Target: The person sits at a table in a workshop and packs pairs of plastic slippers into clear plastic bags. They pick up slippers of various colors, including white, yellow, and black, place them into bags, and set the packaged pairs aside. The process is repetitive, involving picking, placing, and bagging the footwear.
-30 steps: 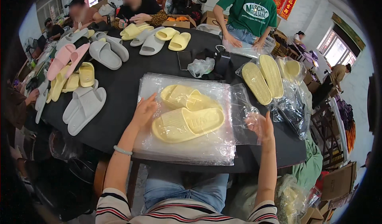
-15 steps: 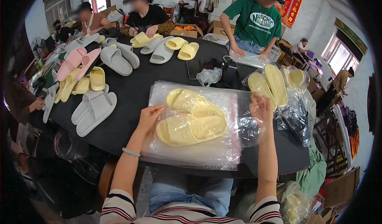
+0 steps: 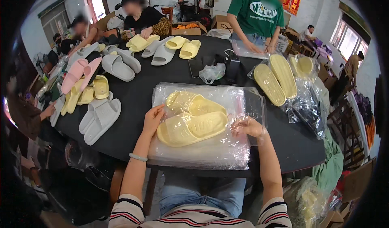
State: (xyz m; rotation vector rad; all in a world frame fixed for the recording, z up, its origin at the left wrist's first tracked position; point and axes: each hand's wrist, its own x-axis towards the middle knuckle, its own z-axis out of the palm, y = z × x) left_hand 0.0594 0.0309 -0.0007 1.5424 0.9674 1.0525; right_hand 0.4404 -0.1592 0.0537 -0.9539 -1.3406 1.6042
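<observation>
A pair of pale yellow slippers (image 3: pixel 190 124) lies inside a clear plastic bag (image 3: pixel 256 102), atop a stack of flat clear bags (image 3: pixel 198 160). At the toe side, my left hand (image 3: pixel 153 118) has its fingers closed on the left edge of the bag. My right hand (image 3: pixel 248 127) is beside the heels, at the loose right end of the bag. Its fingers are bent together on the film, which partly covers them.
Grey slippers (image 3: pixel 100 116), pink slippers (image 3: pixel 81 74) and more yellow pairs sit at the left and back of the black table (image 3: pixel 137 92). Bagged yellow slippers (image 3: pixel 275 82) lie at right, near a small crumpled bag (image 3: pixel 212 73). A person in green (image 3: pixel 259 15) handles plastic across the table.
My right hand has come down and left from the bag's raised right end to beside the slipper heels. The loose film now lies flatter. My left hand stays at the left edge.
</observation>
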